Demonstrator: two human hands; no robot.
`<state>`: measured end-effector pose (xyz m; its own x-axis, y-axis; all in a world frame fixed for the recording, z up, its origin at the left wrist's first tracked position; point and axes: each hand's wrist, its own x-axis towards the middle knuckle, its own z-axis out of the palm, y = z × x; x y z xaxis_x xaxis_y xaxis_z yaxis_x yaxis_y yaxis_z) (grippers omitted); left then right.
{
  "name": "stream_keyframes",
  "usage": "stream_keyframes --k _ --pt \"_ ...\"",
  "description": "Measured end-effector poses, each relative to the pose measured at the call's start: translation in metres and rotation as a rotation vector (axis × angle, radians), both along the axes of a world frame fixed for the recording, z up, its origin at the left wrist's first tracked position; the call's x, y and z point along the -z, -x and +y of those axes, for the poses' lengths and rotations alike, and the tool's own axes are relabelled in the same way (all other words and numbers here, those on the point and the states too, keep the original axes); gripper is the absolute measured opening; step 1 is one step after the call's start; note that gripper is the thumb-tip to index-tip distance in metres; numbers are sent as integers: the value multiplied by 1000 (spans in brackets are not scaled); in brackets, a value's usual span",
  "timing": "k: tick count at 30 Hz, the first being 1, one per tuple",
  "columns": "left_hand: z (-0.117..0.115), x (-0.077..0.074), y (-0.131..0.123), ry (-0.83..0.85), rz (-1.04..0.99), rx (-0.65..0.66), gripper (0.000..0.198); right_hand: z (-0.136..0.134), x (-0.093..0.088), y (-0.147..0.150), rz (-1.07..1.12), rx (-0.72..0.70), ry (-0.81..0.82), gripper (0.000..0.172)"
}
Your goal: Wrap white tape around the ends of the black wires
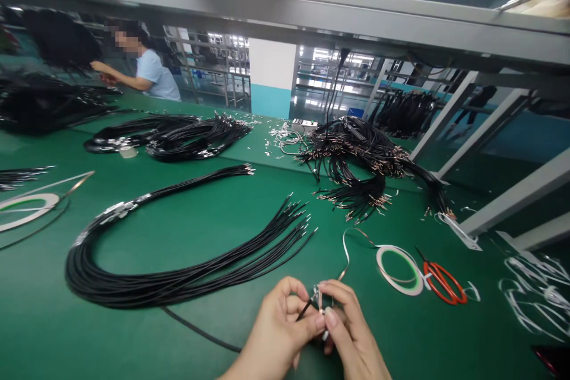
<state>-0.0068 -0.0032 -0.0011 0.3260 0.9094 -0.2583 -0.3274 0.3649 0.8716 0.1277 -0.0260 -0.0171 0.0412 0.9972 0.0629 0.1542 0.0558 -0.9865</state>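
Near the bottom middle, my left hand [278, 326] is closed round a thin black cable [304, 310] close to its end. The cable trails from under that hand to the left along the table [196, 331]. My right hand [350, 317] pinches a narrow copper-coloured strip [320, 300] against the cable's end, its fingertips touching those of my left. A small silvery part [316, 292] shows between the fingers; its exact shape is too small to tell. A bundle of black cables [133, 285] with bare metal tips lies curved in a U to the left.
Right of my hands lie a roll of tape [382, 267] and red-handled scissors [445, 285]. White strips [529, 297] are scattered at the far right. Cable heaps [356, 142] and coils [191, 136] lie behind. A grey shelf beam [401, 24] crosses above; a co-worker [155, 74] sits back left.
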Motion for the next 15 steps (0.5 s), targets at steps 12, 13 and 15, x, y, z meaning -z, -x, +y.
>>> stream_keyframes --k 12,13,15 --pt "-2 6 -2 -23 -147 80 43 2 -9 -19 24 -246 39 50" --pt "-2 7 -2 -28 -164 77 42 2 -9 -20 6 -270 28 49" --pt "-2 9 -1 -39 -180 63 42 3 -9 -21 -71 -332 -22 43"
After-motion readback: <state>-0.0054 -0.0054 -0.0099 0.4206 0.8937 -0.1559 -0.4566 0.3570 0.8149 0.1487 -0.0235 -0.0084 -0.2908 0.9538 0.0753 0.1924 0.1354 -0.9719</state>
